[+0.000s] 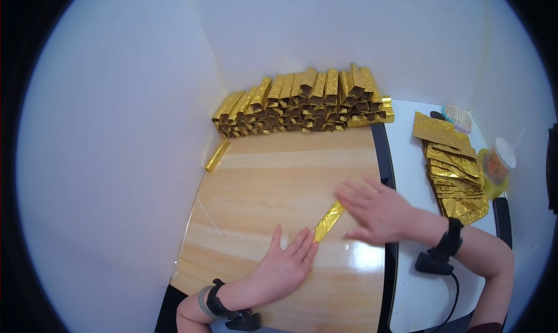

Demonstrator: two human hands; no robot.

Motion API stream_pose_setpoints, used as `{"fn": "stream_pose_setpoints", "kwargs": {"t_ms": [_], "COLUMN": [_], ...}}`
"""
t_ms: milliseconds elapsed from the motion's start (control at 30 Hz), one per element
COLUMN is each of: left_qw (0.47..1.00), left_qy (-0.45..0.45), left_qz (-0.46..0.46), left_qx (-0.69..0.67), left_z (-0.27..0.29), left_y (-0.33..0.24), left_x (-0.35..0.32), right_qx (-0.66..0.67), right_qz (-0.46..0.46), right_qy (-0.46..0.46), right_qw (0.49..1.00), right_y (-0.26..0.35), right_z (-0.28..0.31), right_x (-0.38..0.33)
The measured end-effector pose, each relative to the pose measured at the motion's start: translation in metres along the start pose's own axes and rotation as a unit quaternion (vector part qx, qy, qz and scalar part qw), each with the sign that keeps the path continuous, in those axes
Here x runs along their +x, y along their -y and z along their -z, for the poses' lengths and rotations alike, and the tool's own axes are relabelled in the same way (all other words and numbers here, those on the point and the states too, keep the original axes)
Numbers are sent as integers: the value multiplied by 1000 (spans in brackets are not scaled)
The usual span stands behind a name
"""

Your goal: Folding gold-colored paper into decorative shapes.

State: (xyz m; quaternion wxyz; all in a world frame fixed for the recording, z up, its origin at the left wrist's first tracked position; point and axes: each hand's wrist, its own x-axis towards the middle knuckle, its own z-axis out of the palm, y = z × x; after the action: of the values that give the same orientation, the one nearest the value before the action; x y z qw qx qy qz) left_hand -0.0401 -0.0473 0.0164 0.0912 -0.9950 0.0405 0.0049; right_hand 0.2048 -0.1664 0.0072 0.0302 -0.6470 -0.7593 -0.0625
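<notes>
Near: left hand (pixel 285 266) palm down on wood-grain table (pixel 273 312), fingers extended, thumb apart, fingertips at near-left end of a gold strip (pixel 329 221). Strip lies flat, slanting between the hands. Right hand (pixel 378 211) motion-blurred, fingers spread, over or at strip's far-right end; contact cannot be told.

Left: thin white stick (pixel 210 216) on the table. Right, on white surface (pixel 410 275): overlapping pile of flat gold pieces (pixel 459 182); just beyond, clear tub (pixel 497 163), white lid, orange bits inside. Any print there too small to make out.

Farther left: single gold tube (pixel 217 155).

Far: stacked gold tubes (pixel 302 97), many uncovered ends facing near, interiors dark.
</notes>
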Motion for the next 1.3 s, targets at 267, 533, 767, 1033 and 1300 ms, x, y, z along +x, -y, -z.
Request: {"fn": "stream_pose_setpoints", "kwargs": {"t_ms": [267, 533, 767, 1033, 1300], "left_qw": [1000, 1000, 1000, 999, 985], "left_qy": [0, 15, 1, -2, 144], "left_qz": [7, -1, 14, 18, 31], "left_qx": [-1, -7, -4, 44, -94], "left_z": [2, 4, 4, 5, 31], "left_y": [-2, 0, -3, -13, 24], "left_x": [-4, 0, -5, 0, 19], "right_qx": [88, 131, 123, 119, 87], "right_qz": [40, 76, 23, 8, 52], "right_qy": [76, 63, 85, 69, 3], "right_qw": [992, 986, 989, 990, 995], "right_y": [-7, 28, -20, -28, -34], "right_z": [5, -4, 1, -5, -16], "right_x": [6, 7, 4, -1, 12]}}
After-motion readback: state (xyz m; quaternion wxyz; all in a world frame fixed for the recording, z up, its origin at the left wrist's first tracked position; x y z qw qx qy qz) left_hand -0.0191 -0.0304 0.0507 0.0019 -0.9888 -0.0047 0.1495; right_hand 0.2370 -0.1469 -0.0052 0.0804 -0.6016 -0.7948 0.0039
